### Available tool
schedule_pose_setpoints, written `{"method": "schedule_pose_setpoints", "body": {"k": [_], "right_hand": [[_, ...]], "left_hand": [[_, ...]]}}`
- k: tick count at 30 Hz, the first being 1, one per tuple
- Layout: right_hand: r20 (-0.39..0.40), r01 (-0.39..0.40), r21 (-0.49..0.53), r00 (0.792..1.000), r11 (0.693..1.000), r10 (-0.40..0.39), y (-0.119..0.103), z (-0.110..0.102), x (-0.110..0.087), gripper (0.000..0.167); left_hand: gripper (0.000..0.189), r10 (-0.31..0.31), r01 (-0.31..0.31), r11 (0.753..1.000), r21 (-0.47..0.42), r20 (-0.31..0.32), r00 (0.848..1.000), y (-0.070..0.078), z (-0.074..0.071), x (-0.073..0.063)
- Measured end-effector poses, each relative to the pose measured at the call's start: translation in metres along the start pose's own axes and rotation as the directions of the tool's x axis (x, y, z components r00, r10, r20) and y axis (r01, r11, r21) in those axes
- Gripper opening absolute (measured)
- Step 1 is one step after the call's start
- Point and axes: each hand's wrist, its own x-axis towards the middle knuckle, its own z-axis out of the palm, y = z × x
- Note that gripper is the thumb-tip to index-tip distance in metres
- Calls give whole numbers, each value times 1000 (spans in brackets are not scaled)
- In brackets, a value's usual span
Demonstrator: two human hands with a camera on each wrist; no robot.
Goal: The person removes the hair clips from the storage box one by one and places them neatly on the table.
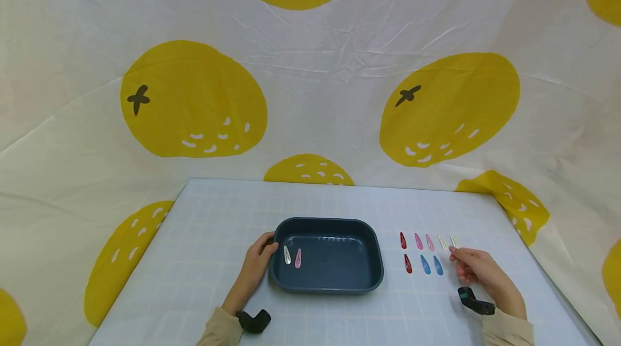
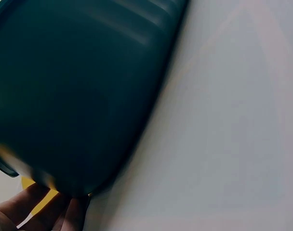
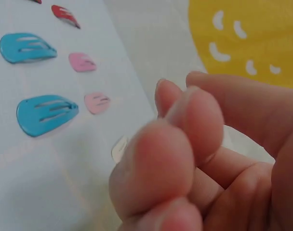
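Note:
A dark blue tray [image 1: 326, 285] sits on the table, with a white hair clip [image 1: 287, 255] and a pink hair clip [image 1: 298, 258] lying inside at its left. My left hand [image 1: 255, 260] grips the tray's left rim, thumb over the edge and fingers outside; the left wrist view shows those fingers [image 2: 50, 207] by the tray's corner. At the right end of the laid-out clips, the thumb and forefinger of my right hand [image 1: 477, 268] pinch the lower end of a cream hair clip [image 1: 453, 240]. In the right wrist view the fingers hide that clip.
Left of my right hand lie another cream clip [image 1: 443, 243], two pink clips [image 1: 419, 241], two red clips [image 1: 403, 241] and two blue clips [image 1: 438, 265], in two rows. A pale gridded cloth covers the table [image 1: 223, 206]. Behind hangs a white curtain [image 1: 320, 109] with yellow fruit shapes.

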Motion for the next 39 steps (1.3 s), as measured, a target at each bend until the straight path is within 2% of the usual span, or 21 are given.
{"method": "schedule_pose_setpoints", "body": {"k": [4,15,21,27,33,39], "right_hand": [[13,52,9,999,999,-53,-8,-2,-5,49],[12,107,-4,994,994,-107,-27,7,-8,52],[-15,185,-22,983,983,-185,-38,23,-9,54],[-20,228,20,974,973,-228,-51,39,-10,54],[-9,269,70,963,961,-269,-65,56,-14,51],[19,330,83,943,940,-333,-83,73,-22,41]], "left_hand": [[32,-9,9,1000,-6,5,1000,0,0,0],[32,-4,4,1000,-1,4,1000,-1,0,1],[32,19,-19,1000,3,-5,1000,-2,1,0],[31,52,-52,999,10,-17,999,-4,1,1],[31,48,-48,999,9,-22,999,-4,1,0],[31,31,-31,1000,0,-14,999,-5,1,1]]}}
